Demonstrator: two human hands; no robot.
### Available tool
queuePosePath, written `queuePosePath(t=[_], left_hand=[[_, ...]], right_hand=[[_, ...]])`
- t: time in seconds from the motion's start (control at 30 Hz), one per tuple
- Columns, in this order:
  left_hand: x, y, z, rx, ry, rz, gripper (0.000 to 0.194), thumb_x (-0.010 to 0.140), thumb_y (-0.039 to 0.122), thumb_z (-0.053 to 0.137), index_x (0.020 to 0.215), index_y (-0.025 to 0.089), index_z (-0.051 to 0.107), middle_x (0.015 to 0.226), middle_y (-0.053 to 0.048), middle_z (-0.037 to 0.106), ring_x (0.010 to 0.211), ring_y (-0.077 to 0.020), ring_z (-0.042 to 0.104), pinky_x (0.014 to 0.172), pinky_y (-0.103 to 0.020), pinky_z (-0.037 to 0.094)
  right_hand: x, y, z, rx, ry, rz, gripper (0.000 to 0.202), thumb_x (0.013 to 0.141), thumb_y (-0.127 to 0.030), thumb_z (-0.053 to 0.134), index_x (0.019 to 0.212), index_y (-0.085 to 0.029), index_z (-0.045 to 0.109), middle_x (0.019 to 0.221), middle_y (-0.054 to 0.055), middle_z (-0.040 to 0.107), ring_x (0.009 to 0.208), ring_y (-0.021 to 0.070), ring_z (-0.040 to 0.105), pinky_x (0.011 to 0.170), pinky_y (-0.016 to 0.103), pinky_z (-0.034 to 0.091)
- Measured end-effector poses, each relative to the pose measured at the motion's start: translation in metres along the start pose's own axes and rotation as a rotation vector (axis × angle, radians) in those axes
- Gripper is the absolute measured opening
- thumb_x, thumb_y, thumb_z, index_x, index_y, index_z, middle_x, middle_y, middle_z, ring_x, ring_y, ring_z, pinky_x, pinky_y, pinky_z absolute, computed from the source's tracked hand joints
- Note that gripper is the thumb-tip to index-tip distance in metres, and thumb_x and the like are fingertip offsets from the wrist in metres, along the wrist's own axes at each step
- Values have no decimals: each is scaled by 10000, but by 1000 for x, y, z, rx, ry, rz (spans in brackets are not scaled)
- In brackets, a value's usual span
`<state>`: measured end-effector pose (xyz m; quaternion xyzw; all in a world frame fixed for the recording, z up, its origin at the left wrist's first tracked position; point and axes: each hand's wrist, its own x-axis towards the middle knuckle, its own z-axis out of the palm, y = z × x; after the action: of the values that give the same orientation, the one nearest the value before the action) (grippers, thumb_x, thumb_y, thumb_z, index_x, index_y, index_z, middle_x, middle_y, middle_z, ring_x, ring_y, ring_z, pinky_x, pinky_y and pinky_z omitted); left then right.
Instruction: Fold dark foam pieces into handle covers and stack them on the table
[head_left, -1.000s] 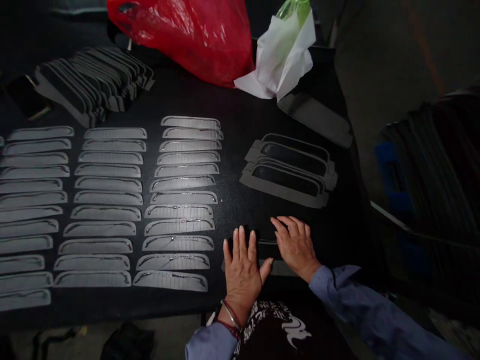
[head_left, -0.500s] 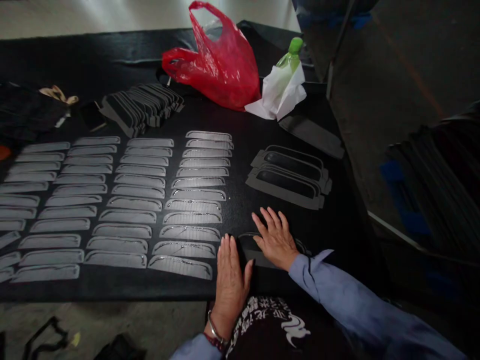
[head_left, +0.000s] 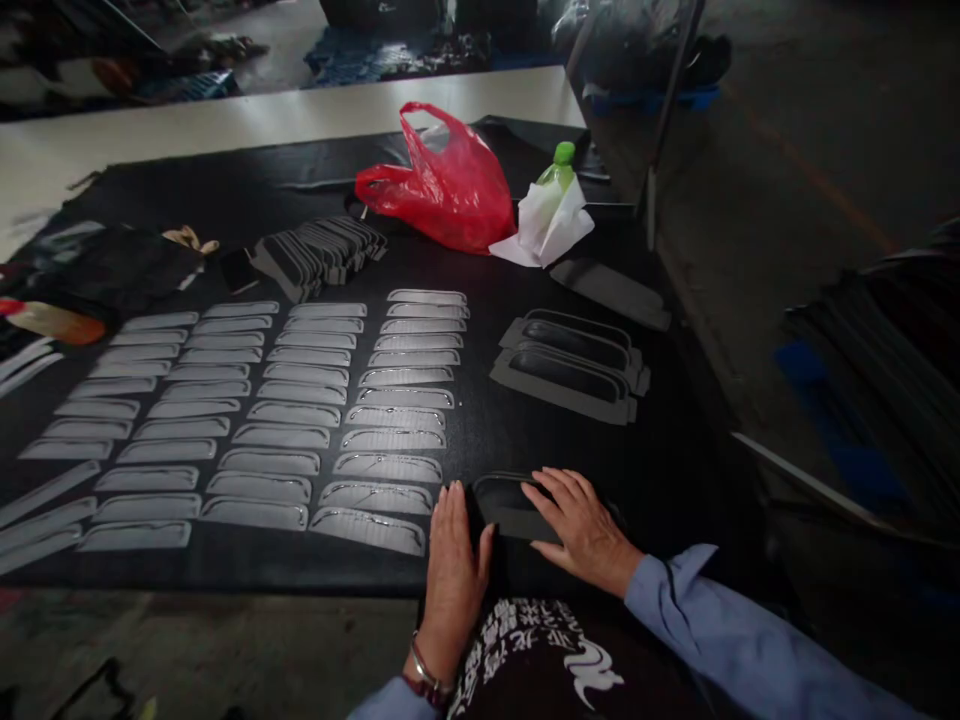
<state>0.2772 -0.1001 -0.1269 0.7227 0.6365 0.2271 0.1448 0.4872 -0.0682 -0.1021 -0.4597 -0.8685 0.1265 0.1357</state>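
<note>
My right hand (head_left: pixel 581 530) lies with fingers stretched over a dark grey flat piece with a curved cut-out (head_left: pixel 517 522) near the table's front edge. Part of that piece is hidden under the hand. Just left of it, my left hand (head_left: pixel 455 560) rests flat, fingers straight and thumb out, beside the piece. Left of this hand run columns of light grey strips (head_left: pixel 371 530), each with a shiny curved line along its upper edge. Beyond my right hand, two or so stacked dark grey frame-shaped pieces (head_left: pixel 555 385) overlap on the black table.
A red plastic bag (head_left: pixel 457 190) and a green-capped bottle (head_left: pixel 559 170) wrapped in white paper stand at the back. A fanned pile of grey pieces (head_left: pixel 322 250) lies left of the bag. An orange-and-yellow bottle (head_left: pixel 56 320) lies at far left. Dark stacked sheets (head_left: pixel 892 360) stand right of the table.
My right hand has slid right and slightly toward me across the dark piece. My left hand stays almost in place. The head view has tilted up, showing more of the background.
</note>
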Motion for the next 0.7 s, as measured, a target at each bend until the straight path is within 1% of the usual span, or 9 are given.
queuePosePath(t=[0.13,0.23,0.33,0.4,0.47,0.53,0.57,0.63,0.7], left_hand=[[3,0,-6,-55,-3,-43,636,889,314,481,1428,185,168,1389,-186,402,1306,-298,344,1010,-530,383],[7,4,-16,-152,7,-96,635,863,367,521,1407,198,241,1379,-169,423,1296,-294,362,1026,-529,355],[17,12,-31,-335,-28,-244,686,815,409,579,1396,209,273,1313,-135,502,1219,-256,464,1006,-457,391],[28,19,-40,-477,-72,-381,684,752,434,640,1342,201,382,1219,-107,580,1132,-242,536,959,-405,432],[41,26,-48,-646,-135,-518,584,678,454,691,1179,184,558,1084,-81,650,1012,-233,596,878,-360,473],[54,32,-54,-839,-226,-660,465,612,467,730,959,167,656,887,-53,688,811,-197,631,720,-300,502],[59,34,-56,-925,-264,-727,430,581,467,750,873,162,665,777,-30,681,695,-166,617,632,-266,488],[67,38,-59,-1041,-286,-824,404,518,451,790,761,160,651,604,20,622,522,-107,534,504,-215,416],[71,39,-61,-1084,-277,-850,404,481,434,813,718,158,637,537,51,571,464,-74,469,463,-190,356]], right_hand=[[1,0,-7,16,56,-39,663,699,-210,670,1314,-157,430,1248,170,489,1174,292,435,966,507,390],[-2,1,-13,38,74,-55,672,714,-218,650,1335,-166,398,1254,166,476,1163,287,437,956,504,397],[-3,3,-21,45,93,-82,682,726,-224,638,1350,-166,372,1252,163,476,1155,284,440,947,497,401],[-2,3,-27,44,112,-95,691,725,-231,643,1353,-155,366,1251,166,478,1155,287,438,946,492,400],[-1,2,-36,44,129,-99,700,725,-245,652,1355,-151,364,1253,165,483,1156,287,438,951,487,394],[-1,1,-46,42,135,-101,719,726,-265,664,1366,-162,353,1263,156,484,1159,282,439,959,478,385],[-2,2,-51,42,131,-92,742,723,-288,675,1375,-168,342,1274,155,479,1159,281,441,960,473,383],[-4,6,-60,52,102,-35,838,697,-371,708,1399,-162,300,1273,158,485,1135,281,464,943,459,395],[-8,15,-65,96,49,81,928,668,-459,721,1413,-148,263,1203,152,541,1057,271,520,890,438,431]])
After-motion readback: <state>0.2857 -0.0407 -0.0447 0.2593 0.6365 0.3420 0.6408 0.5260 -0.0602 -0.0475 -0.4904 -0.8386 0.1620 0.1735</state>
